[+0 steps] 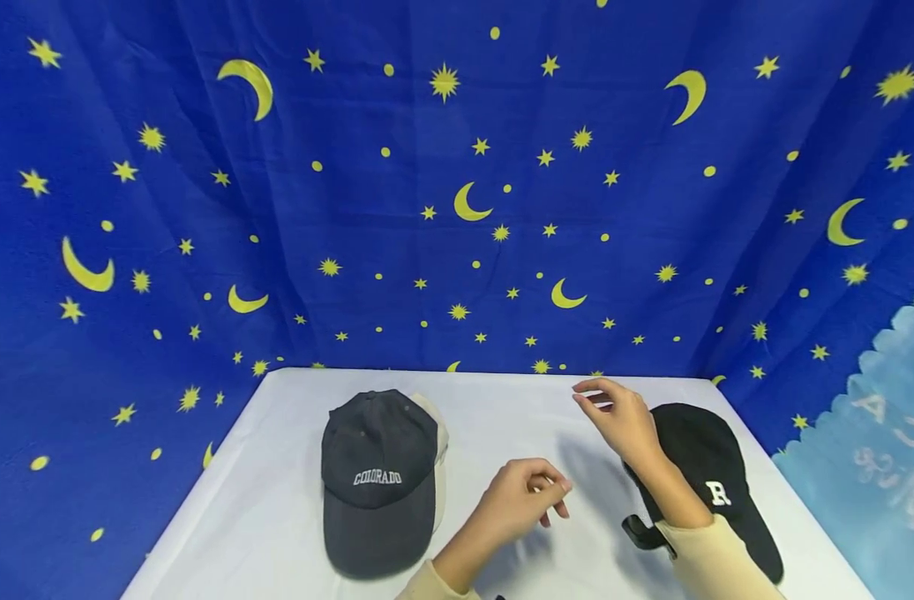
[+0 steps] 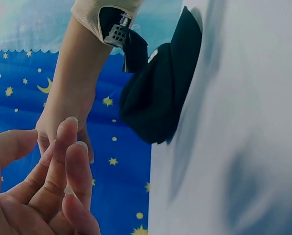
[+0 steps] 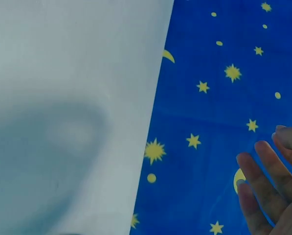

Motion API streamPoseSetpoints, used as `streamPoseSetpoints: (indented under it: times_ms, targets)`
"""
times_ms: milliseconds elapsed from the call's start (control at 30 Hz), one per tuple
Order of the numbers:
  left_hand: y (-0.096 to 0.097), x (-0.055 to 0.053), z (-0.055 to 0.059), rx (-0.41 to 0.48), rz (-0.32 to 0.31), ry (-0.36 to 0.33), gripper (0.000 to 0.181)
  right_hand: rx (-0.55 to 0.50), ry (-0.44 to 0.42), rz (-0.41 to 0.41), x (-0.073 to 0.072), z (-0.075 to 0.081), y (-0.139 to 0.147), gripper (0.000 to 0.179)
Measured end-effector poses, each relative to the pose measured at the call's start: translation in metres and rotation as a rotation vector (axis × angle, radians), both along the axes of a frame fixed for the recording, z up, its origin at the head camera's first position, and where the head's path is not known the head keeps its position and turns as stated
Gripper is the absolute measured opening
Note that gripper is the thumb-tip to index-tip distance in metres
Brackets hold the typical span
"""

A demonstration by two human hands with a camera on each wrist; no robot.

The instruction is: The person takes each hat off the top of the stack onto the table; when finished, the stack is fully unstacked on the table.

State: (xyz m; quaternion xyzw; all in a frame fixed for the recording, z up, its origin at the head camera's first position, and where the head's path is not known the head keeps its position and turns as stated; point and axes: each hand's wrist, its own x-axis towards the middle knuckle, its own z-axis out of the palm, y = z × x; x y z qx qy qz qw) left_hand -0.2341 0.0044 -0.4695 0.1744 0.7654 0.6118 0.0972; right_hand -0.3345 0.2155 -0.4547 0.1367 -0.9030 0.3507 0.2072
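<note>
My left hand (image 1: 518, 500) hovers over the middle of the white table, fingers loosely bent and nothing in them. Farther back and to the right, my right hand (image 1: 620, 419) is raised beside a black cap (image 1: 696, 450) bearing a white letter R; its fingers are relaxed and hold nothing. The right forearm hides part of that cap. On the left lies a dark grey cap (image 1: 379, 492) marked COLORADO, overlapping a cream cap (image 1: 440, 467) that shows only along its right edge. In the left wrist view, the black cap (image 2: 153, 93) rests on the table past the fingers.
The white table (image 1: 277, 467) is backed by a blue curtain (image 1: 397, 208) with yellow moons and stars. A light blue scalloped cloth (image 1: 884, 442) hangs at the right. A black strap (image 1: 642, 532) is at the right wrist.
</note>
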Motion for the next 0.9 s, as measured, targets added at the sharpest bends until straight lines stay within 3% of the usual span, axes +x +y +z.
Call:
streamPoseSetpoints:
  times_ms: [267,633,900]
  targets:
    - [-0.019,0.002,-0.003,0.071,-0.001,0.001,0.023,-0.035,-0.014,0.017,0.000,-0.004,-0.017,0.017]
    - [-0.065,0.008,-0.003,0.134,0.126,-0.025,0.018,-0.078,-0.012,0.067,-0.002,-0.009,-0.053,0.015]
    - [-0.095,0.016,-0.015,0.107,0.208,-0.018,0.023,-0.092,-0.014,0.110,0.000,-0.009,-0.078,0.014]
